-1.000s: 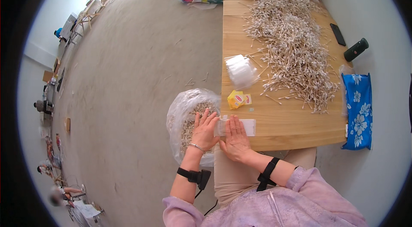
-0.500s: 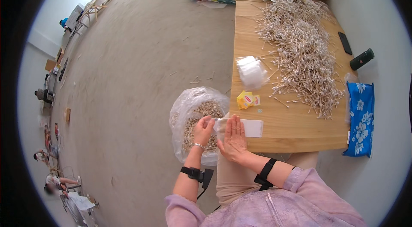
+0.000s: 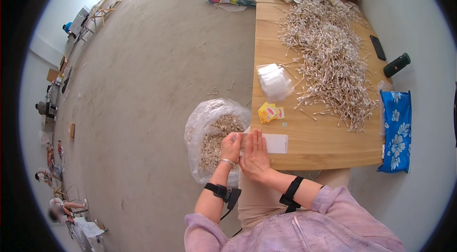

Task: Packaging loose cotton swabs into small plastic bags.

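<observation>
Packet (image 3: 271,143), small and clear, lies at the bench (image 3: 328,149) edge; my left hand (image 3: 231,146) pinches its end, right hand (image 3: 255,154) pressing flat, probably sealing—press evenly.

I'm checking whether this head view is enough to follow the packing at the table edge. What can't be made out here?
- What the left hand pinches: its own fingers cover it, so the grip is unclear.
- Near end of the small clear bag: hidden under the right hand.
- Single cotton swabs: too small to tell apart.
- Contents of the large plastic bag: blurred by its film.
</observation>
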Tool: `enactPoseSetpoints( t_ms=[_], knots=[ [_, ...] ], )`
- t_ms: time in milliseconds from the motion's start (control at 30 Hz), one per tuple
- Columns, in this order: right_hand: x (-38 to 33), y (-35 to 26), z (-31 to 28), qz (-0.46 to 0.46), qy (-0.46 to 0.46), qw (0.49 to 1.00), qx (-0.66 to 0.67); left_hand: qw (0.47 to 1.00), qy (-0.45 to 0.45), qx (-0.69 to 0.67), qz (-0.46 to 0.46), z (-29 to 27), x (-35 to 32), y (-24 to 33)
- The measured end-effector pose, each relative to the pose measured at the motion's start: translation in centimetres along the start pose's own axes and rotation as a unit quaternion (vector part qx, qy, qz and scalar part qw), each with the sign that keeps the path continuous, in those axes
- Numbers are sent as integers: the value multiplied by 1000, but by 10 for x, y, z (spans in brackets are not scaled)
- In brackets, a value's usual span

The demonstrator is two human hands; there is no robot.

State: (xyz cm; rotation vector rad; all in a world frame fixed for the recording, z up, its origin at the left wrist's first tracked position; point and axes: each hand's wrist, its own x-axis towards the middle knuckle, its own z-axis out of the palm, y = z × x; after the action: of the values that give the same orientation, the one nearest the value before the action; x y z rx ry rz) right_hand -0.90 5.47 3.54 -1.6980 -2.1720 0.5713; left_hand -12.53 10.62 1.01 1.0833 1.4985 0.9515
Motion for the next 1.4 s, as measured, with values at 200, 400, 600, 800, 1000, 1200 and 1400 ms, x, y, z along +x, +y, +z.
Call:
enactPoseSetpoints(
  t_ms=[200,400,600,800,1000,1200,1400],
  knots=[
    [-15,23,-17,54,-3,998,-37,1000,10,18,9,0,2,-5],
    [-17,23,-20,34,-41,996,-76,985,45,152,72,3,-1,0],
    [-16,18,-20,39,-48,995,-75,981,52,167,78,4,-4,0],
    [-15,14,-24,26,-62,994,-88,987,50,131,75,4,-2,-8],
    [-9,21,-23,32,-42,996,-73,990,40,123,63,5,-2,-9],
    [-6,22,-20,21,-43,996,-71,995,25,84,45,2,1,-15],
    [-6,22,-20,13,-48,994,-94,996,4,71,58,0,2,-9]
  ],
)
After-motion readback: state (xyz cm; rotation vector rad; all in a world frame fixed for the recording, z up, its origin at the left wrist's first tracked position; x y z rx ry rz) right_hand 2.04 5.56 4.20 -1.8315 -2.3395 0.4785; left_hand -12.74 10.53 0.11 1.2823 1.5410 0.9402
